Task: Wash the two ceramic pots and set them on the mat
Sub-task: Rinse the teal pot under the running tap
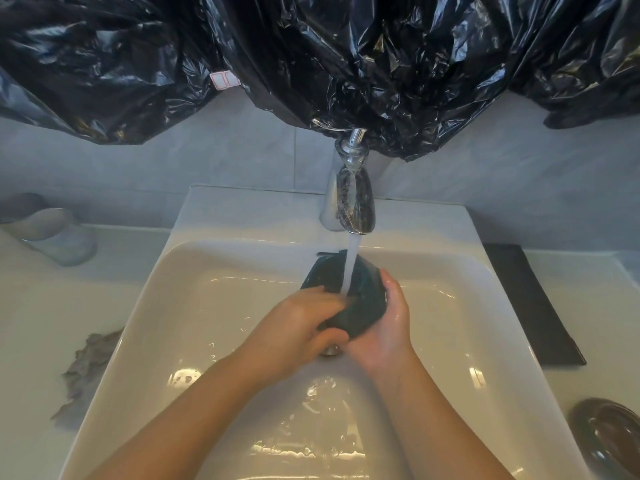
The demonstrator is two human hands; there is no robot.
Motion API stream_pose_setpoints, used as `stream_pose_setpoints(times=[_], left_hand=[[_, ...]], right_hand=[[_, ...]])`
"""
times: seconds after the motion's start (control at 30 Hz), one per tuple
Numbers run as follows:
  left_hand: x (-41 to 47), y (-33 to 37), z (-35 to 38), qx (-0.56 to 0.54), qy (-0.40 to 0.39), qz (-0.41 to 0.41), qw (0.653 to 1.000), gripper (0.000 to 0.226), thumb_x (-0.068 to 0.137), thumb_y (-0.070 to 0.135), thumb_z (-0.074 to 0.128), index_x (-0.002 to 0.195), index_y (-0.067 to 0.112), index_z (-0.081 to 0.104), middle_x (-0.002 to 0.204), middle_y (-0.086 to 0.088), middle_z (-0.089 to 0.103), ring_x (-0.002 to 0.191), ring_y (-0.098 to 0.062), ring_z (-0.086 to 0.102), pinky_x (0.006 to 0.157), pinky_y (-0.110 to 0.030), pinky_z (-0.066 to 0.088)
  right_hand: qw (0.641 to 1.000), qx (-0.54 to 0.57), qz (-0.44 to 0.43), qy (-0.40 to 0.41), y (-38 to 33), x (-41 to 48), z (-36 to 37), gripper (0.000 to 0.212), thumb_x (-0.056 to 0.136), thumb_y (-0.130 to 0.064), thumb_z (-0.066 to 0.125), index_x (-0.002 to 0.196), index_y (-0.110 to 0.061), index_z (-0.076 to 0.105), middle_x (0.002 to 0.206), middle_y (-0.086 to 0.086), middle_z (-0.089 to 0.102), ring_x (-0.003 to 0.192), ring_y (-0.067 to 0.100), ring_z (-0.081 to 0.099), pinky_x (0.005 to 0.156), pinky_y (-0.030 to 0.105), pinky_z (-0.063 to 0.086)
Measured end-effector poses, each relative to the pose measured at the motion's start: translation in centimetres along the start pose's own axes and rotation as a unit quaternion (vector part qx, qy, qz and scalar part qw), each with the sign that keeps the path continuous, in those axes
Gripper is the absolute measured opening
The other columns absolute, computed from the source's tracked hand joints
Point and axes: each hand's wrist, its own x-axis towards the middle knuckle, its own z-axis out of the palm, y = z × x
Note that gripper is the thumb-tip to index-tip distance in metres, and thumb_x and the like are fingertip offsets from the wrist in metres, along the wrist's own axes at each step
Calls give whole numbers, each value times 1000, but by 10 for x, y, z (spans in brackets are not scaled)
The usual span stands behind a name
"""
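Note:
A dark green ceramic pot [360,306] is held over the white sink [194,306], right under the running stream from the chrome tap [353,202]. My left hand [298,330] grips the pot's left side, fingers over the top and thumb below; it looks blurred. From the right and underneath, my right hand [384,327] cups the pot with its thumb on the rim. On the left counter a pale grey pot [52,233] lies tilted. The black mat [533,306] lies on the counter right of the sink, with nothing on it.
A crumpled grey cloth [86,368] lies on the left counter at the sink's edge. A brown oval dish [609,441] sits at the bottom right. Black plastic sheeting [346,57] hangs over the wall above the tap. The drain [330,350] shows below my hands.

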Motion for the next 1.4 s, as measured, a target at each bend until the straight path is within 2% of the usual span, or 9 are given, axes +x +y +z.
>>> stream_pose_setpoints(times=[0.1, 0.3, 0.47, 0.67, 0.8, 0.97, 1.07, 1.23, 1.4], left_hand=[[-5, -13, -7, 99, 3, 53, 994, 31, 89, 40, 50, 90, 16, 69, 83, 3, 70, 81, -16, 62, 94, -32, 46], [6, 4, -5, 98, 40, 10, 994, 22, 85, 38, 56, 79, 17, 59, 71, 3, 61, 65, -21, 53, 58, -31, 46], [6, -13, -10, 209, -31, 129, 969, 15, 86, 30, 58, 79, 17, 64, 76, 3, 66, 74, -19, 59, 81, -31, 51], [12, 3, 2, 138, 28, 21, 990, 39, 87, 45, 39, 73, 13, 56, 68, -2, 61, 61, -27, 57, 54, -33, 48], [7, -1, 4, 176, 12, 90, 980, 24, 88, 36, 53, 82, 15, 61, 79, 1, 63, 72, -22, 59, 65, -34, 50], [9, -6, -2, 220, 5, 83, 972, 21, 81, 33, 57, 72, 15, 61, 68, 0, 61, 61, -24, 59, 55, -31, 50], [10, 15, 15, 116, 54, 3, 992, 36, 85, 45, 44, 74, 13, 55, 71, -3, 60, 62, -25, 58, 52, -33, 50], [2, -14, 4, 232, -5, 140, 963, 29, 87, 38, 49, 75, 15, 61, 73, 2, 61, 65, -18, 57, 60, -28, 48], [3, 3, 17, 126, 37, 32, 991, 36, 87, 44, 43, 76, 12, 58, 71, 0, 59, 63, -21, 57, 52, -32, 49]], right_hand=[[1000, 9, -10, -16, -2, 0, -3, 55, 95, -48, 41, 125, -8, 65, 111, 20, 69, 97, 34, 67, 86, 43, 53], [998, -8, -62, -24, 6, -3, -4, 57, 90, -46, 46, 130, -8, 59, 114, 16, 66, 98, 30, 66, 74, 36, 57], [1000, -9, -12, -8, -1, 0, -8, 65, 92, -54, 41, 131, -6, 61, 127, 23, 63, 112, 36, 61, 90, 45, 50], [999, 7, -36, -17, 8, -1, -8, 58, 87, -44, 49, 128, -5, 61, 112, 17, 69, 99, 30, 68, 74, 35, 59], [999, -32, -28, -16, 0, -1, -10, 73, 69, -51, 70, 125, -4, 66, 121, 21, 65, 106, 35, 65, 88, 43, 52], [1000, -4, -9, -12, 0, 0, -13, 64, 84, -55, 46, 117, -7, 72, 119, 22, 68, 103, 34, 68, 82, 42, 56], [1000, 6, -22, 6, 9, 2, -14, 60, 86, -54, 50, 118, -8, 72, 133, 21, 60, 124, 36, 58, 111, 50, 40], [1000, 4, -17, -25, -4, 1, -11, 56, 86, -52, 45, 108, -10, 75, 103, 18, 72, 93, 32, 69, 78, 39, 53], [997, -8, -75, -20, 5, 0, -10, 62, 84, -41, 49, 139, -11, 53, 105, 13, 73, 90, 27, 71, 73, 34, 59]])
